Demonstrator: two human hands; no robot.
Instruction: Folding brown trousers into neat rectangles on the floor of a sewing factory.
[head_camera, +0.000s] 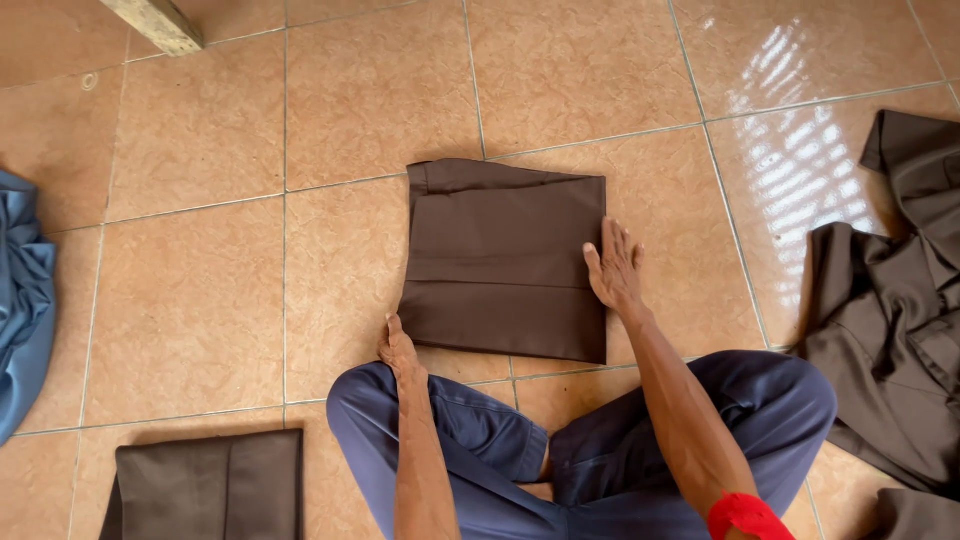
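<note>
Nearest the camera, at the lower edge of the floor (200, 300), the person sits cross-legged in blue trousers (600, 460), both bare forearms reaching forward over the knees. A red band (742, 515) circles the right arm low in the view. Just beside the left knee lies a folded brown cloth (210, 485), flat on the tiles at the bottom left.

A little further out, the left hand (397, 347) rests on the tile at the near left corner of the folded brown garment (500, 260); its fingers are drawn together, and whether they pinch the cloth edge I cannot tell. The right hand (613, 268) lies flat with fingers spread slightly apart, palm down on the right edge of the same garment, half on cloth and half on tile, gripping nothing.

That garment sits in the middle of the floor, folded into a neat near-square, a crease running across it and a waistband-like strip along its far edge.

Off to the right edge lies a heap of loose brown clothing (890, 330), well apart from the hands. At the left edge a bunched blue cloth (25, 290) spills in. Farthest off, at the top left corner, a pale wooden leg (155, 22) stands on the tiles.
</note>
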